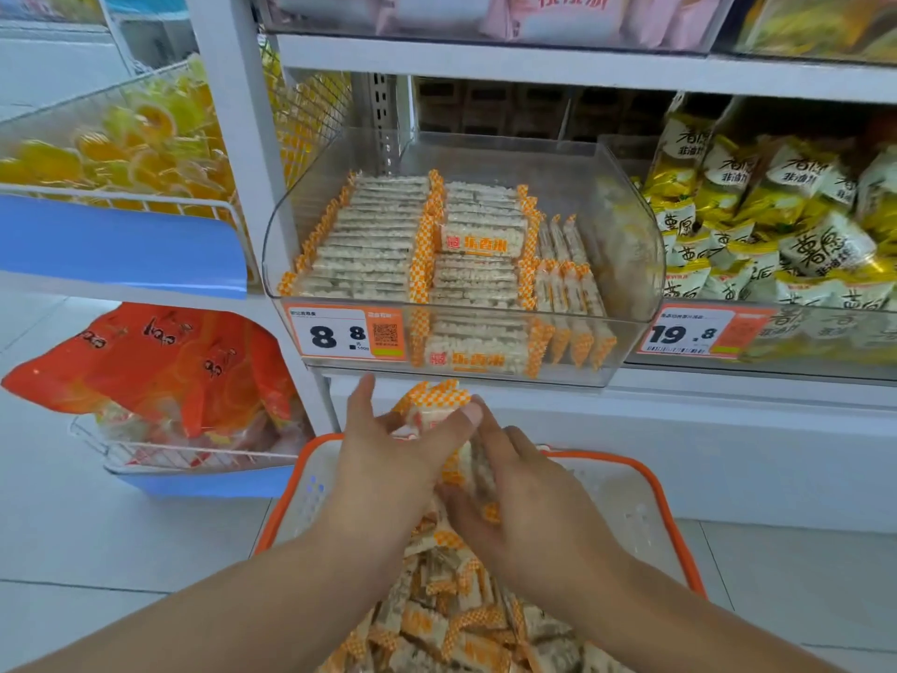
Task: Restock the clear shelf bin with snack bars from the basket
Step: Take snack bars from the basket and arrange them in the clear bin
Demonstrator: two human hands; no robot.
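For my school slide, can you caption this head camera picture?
Two hands lift snack bars from the orange basket toward the clear bin.

Orange-checked snack bars [437, 412] above heaped basket [674, 517], clear bin [631, 264] part-filled

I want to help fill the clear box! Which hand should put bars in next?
Probably the left hand: it already holds a bunch of orange-checked snack bars just below the clear plastic shelf bin. The right hand sits lower, over the orange-rimmed basket.
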